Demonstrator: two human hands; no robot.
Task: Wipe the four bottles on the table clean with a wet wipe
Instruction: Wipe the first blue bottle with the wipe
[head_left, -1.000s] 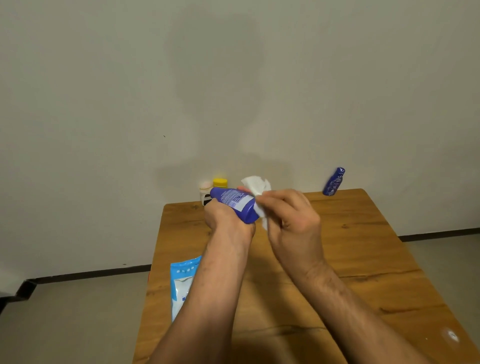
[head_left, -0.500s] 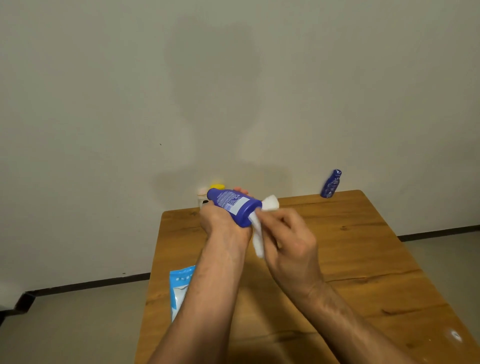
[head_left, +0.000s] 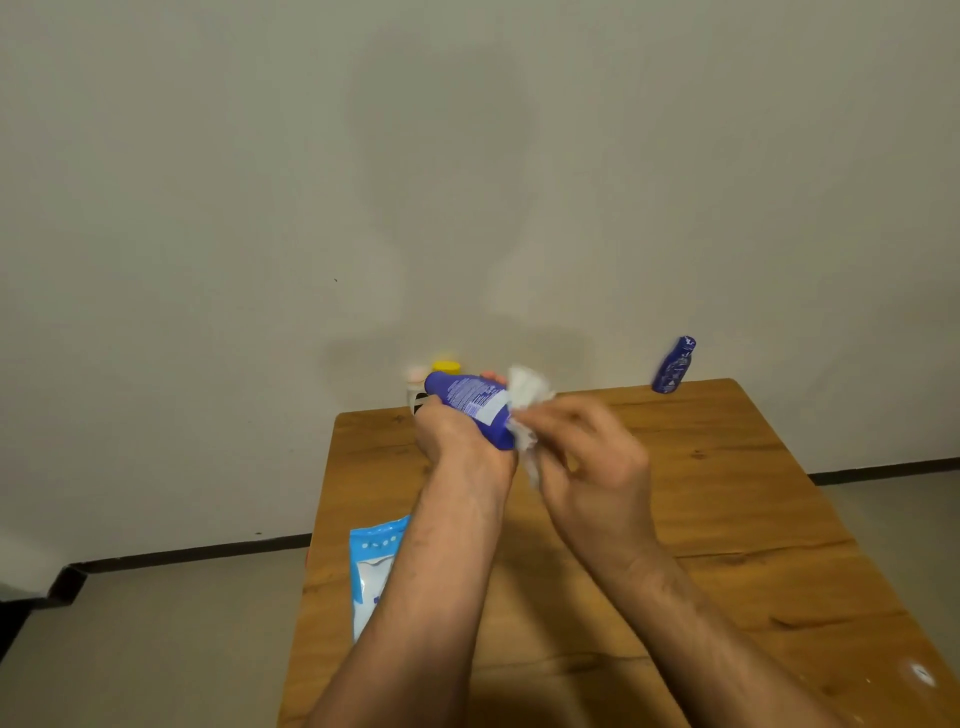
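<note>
blue bottle (head_left: 470, 405) in left hand (head_left: 457, 447), wipe (head_left: 527, 397) against it

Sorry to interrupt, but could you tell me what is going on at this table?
A person is cleaning bottles. The left hand holds a blue bottle tilted above the wooden table, while the right hand rubs a white wet wipe against its end. A second blue bottle stands at the far right edge, two more sit behind the hands, and the wipes pack lies at the left.
</note>
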